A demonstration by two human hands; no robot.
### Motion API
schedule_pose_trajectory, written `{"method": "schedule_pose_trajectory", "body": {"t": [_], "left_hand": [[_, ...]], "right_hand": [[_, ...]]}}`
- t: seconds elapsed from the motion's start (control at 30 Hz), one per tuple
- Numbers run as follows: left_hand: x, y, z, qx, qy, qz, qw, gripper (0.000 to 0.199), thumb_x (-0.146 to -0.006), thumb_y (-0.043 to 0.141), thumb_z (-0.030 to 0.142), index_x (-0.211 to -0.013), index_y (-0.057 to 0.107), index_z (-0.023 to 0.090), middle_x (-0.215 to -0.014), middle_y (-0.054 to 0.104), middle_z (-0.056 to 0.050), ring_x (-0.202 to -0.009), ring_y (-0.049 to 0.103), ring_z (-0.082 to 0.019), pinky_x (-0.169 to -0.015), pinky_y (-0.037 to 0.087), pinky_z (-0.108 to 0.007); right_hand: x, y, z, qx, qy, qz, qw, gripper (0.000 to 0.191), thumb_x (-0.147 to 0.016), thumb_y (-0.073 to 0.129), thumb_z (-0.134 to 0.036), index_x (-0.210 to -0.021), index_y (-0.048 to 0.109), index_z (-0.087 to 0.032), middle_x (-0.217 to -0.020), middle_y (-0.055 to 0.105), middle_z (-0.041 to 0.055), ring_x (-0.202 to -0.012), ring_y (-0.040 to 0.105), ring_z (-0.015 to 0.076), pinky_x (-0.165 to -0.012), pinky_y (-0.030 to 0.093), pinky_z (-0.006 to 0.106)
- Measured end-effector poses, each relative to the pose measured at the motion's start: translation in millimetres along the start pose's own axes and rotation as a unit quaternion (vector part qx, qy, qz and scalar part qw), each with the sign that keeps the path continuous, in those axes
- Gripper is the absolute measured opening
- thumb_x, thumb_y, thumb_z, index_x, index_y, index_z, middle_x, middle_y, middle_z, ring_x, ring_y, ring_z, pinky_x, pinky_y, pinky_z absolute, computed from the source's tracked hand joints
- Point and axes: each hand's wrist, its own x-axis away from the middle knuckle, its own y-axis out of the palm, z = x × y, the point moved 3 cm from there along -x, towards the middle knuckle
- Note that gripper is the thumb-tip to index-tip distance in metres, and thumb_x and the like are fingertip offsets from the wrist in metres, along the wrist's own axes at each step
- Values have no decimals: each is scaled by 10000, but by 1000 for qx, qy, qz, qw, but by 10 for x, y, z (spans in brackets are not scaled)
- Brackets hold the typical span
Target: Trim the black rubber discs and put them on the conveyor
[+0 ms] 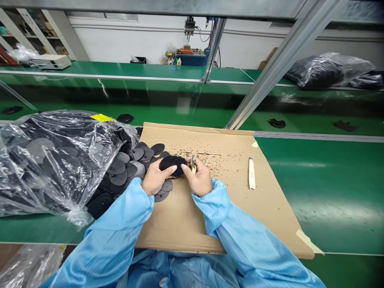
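My left hand (155, 178) is closed on several fanned black discs (174, 165), thumb on top, above a sheet of cardboard (171, 228). At the discs' right edge, my right hand (198, 178) is closed too, its thumb touching them. A small hand tool (193, 165) with a metal tip and a yellowish handle sits in the right hand; its exact kind is not clear. Left of the hands lies a heap of loose dark discs (118, 172), some with a small nub. They spread from a clear plastic bag (57, 160) full of similar discs.
Tiny black scraps (210, 160) are scattered over the cardboard. A white-handled cutter (251, 174) lies at its right. Green work surface (324, 188) surrounds the board. Beyond run a metal frame post (270, 76) and a green conveyor-like strip (186, 108) bearing dark pieces (277, 123).
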Motion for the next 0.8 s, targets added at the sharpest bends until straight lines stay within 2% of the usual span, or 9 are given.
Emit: {"method": "schedule_pose_trajectory", "body": {"t": [0.1,0.17,0.27,0.47,0.6,0.8], "left_hand": [[-1,-7,12,5,24,-21,999,385,-664,797,274,-1003,668,145,-1029,664,-85,-905,638,-198,-838,535,-348],[0,-20,20,-9,47,-33,998,344,-679,789,269,-978,679,141,-1025,668,-84,-928,630,-192,-886,510,-332],[1,-39,19,-42,63,-44,996,287,-701,773,275,-935,686,133,-974,677,-81,-899,629,-187,-878,505,-326],[5,-38,10,-68,74,-59,993,292,-714,763,290,-934,672,120,-918,668,-77,-861,620,-185,-869,503,-348],[-6,-57,-22,-70,65,-36,995,289,-684,786,307,-842,653,104,-794,635,-54,-749,599,-157,-823,513,-349],[-23,-81,-69,-58,63,-18,996,286,-653,810,290,-797,636,114,-748,601,-27,-697,568,-125,-802,508,-340]], "right_hand": [[-17,-4,-29,9,-23,-33,999,290,-821,601,-430,-948,609,-169,-885,605,46,-782,556,174,-719,456,293],[-20,-2,-56,4,-26,-66,997,304,-836,587,-463,-890,608,-165,-829,587,34,-739,534,161,-671,432,275],[-11,-3,-87,12,-19,-96,995,330,-842,578,-486,-779,577,-162,-704,526,5,-643,477,134,-595,374,254],[19,7,-50,13,4,-88,996,383,-802,615,-528,-725,538,-161,-637,473,-11,-593,417,117,-550,331,243],[26,35,3,-31,37,-101,994,392,-769,651,-536,-783,581,-151,-655,514,1,-601,442,126,-554,364,246],[9,38,28,-55,55,-97,992,386,-750,667,-522,-786,594,-145,-666,541,8,-611,466,134,-572,388,255]]}}
